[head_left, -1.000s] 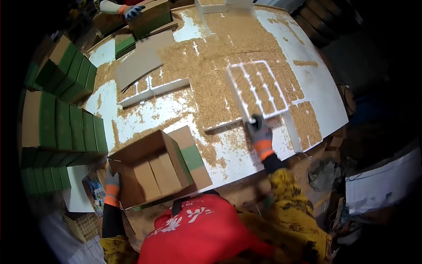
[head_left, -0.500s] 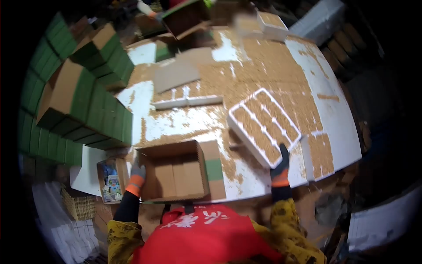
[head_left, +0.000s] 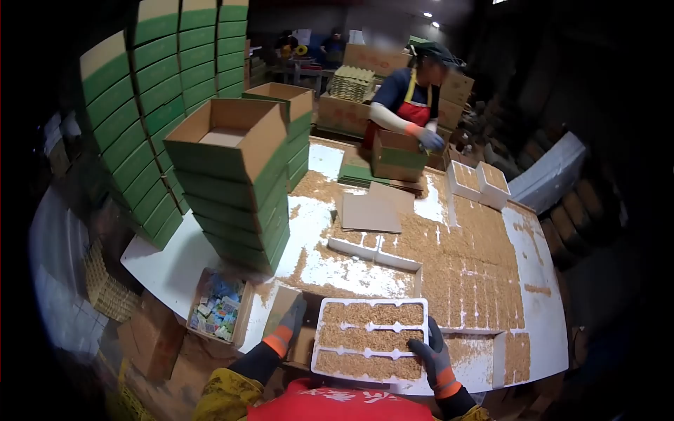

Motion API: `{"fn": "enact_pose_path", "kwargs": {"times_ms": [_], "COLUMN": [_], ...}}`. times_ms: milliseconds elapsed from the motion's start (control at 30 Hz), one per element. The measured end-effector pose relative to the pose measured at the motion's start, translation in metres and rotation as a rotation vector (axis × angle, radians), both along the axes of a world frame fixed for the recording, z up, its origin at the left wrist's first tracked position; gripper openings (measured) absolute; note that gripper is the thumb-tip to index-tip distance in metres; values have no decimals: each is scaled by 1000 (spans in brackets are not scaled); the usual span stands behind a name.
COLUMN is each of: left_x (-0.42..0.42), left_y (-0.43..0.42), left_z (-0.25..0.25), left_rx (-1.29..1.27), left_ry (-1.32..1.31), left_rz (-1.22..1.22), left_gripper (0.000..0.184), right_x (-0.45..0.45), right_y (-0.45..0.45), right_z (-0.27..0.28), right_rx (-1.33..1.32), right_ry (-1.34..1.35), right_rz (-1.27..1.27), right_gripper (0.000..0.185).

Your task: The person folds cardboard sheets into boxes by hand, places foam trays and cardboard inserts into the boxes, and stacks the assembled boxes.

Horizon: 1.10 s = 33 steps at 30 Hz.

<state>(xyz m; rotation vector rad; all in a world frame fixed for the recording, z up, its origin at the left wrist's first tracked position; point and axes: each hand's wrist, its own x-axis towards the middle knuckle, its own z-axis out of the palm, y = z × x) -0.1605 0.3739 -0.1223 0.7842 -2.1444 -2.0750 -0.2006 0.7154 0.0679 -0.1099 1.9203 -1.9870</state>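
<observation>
My right hand (head_left: pixel 437 354), in a grey and orange glove, is closed on the right side of a white foam tray (head_left: pixel 372 302). Three long rows of brown, sawdust-like filling lie in the tray. It is held over an open cardboard box (head_left: pixel 303 342), covering most of the box's opening. My left hand (head_left: pixel 293 316), gloved alike, grips the box's left wall near a raised flap; its fingertips are partly hidden. Whether the tray touches the box, I cannot tell.
Green-banded cartons (head_left: pixel 232 189) stand stacked at the left, beside a small box of colourful packets (head_left: pixel 219 309). Loose brown filling and flat cardboard (head_left: pixel 371 212) lie on the white table (head_left: pixel 165 263). Across it, a co-worker (head_left: pixel 414 98) reaches over another box (head_left: pixel 399 156).
The tray has moved left from the table to over the box and turned level, with my right hand on it. My left hand stays at the box. The camera has tilted up.
</observation>
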Motion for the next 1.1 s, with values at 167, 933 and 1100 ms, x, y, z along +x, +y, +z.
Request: {"fn": "enact_pose_path", "kwargs": {"times_ms": [167, 933, 1100], "left_x": [0, 3, 8], "left_y": [13, 9, 15], "left_z": [14, -7, 35], "left_rx": [8, -275, -395], "left_ry": [-28, 101, 59], "left_rz": [21, 54, 69], "left_gripper": [58, 30, 50], "right_x": [-15, -44, -68], "right_y": [-36, -93, -66], "right_z": [-75, -69, -102], "right_rx": [296, 956, 1158], "right_ry": [266, 476, 588], "right_rz": [76, 594, 1000], "right_gripper": [78, 40, 34]}}
